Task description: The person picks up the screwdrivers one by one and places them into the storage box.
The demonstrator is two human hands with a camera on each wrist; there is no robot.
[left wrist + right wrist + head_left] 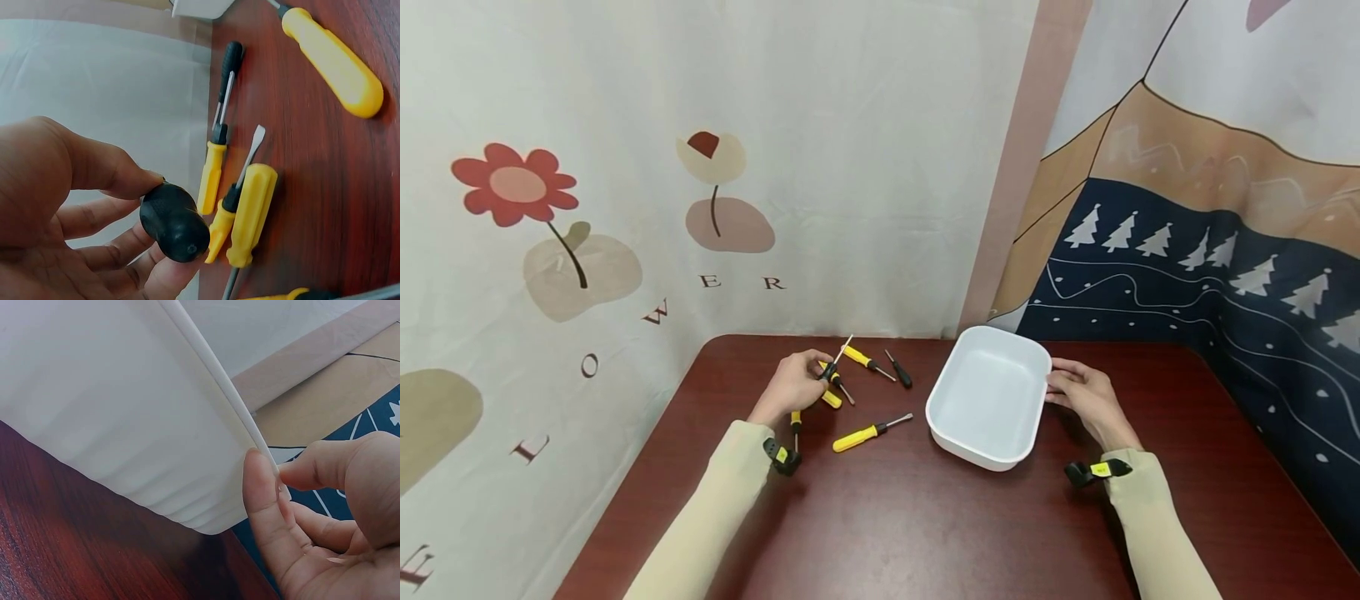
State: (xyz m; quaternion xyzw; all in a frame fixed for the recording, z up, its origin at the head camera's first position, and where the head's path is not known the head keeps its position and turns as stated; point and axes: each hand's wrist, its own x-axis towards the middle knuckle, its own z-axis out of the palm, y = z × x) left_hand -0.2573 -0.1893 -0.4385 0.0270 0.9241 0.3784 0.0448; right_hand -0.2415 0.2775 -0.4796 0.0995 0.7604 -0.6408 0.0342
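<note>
My left hand (797, 382) pinches a black-handled screwdriver (175, 222) between thumb and fingers. Its thin shaft points up and away in the head view, and the butt of the handle faces the left wrist camera. Below and beside this hand, several yellow-handled screwdrivers (253, 215) lie close together on the table. My right hand (1086, 400) pinches the right rim of a white rectangular tub (988, 392), thumb and fingers on either side of the edge. Nothing lies inside the tub.
One yellow screwdriver (857, 437) lies apart, left of the tub. A small black screwdriver (899, 372) rests near the back edge of the dark red table (880, 525). Printed curtains (865, 167) hang right behind the table.
</note>
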